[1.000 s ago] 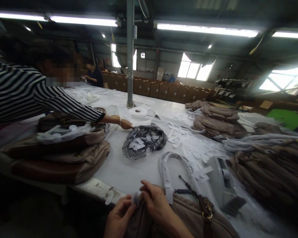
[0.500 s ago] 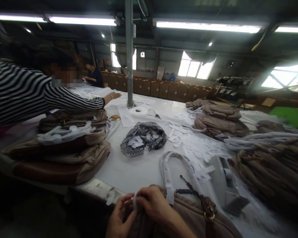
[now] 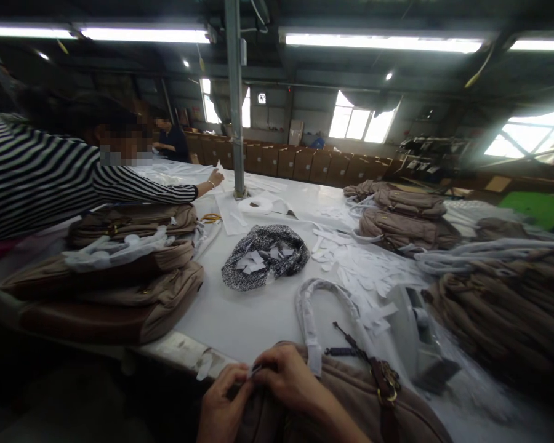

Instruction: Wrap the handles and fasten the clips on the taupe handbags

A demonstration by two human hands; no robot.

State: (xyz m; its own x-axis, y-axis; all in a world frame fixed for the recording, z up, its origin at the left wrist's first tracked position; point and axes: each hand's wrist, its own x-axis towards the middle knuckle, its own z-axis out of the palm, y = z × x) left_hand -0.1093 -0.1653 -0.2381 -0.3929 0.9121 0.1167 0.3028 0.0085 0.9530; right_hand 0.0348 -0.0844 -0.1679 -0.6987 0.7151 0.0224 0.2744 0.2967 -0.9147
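Observation:
A taupe fabric bag (image 3: 341, 400) lies in front of me at the table's edge. My left hand (image 3: 224, 400) and my right hand (image 3: 284, 375) meet at its left end, with fingertips pinched together. Between them shows a bit of a small whitish strip (image 3: 255, 370), mostly hidden by my fingers. The bag's handle (image 3: 308, 320), wrapped in white, arches up over the table. Beside it hang a brown leather strap with brass-coloured rings (image 3: 388, 389) and a dark tassel-like piece (image 3: 340, 351).
Bags are stacked at left (image 3: 166, 301) and right (image 3: 503, 307). A speckled cloth (image 3: 240, 277) holds white paper pieces; more strips (image 3: 351, 264) lie scattered near a grey tape dispenser (image 3: 415, 344). A post (image 3: 235, 104) rises behind. A co-worker in a striped sleeve (image 3: 143, 184) reaches in from the left.
The whitish strip, which stood up between my fingertips, is now mostly covered by them. The co-worker's hand has risen from the table, holding something thin and white. My view has shifted slightly.

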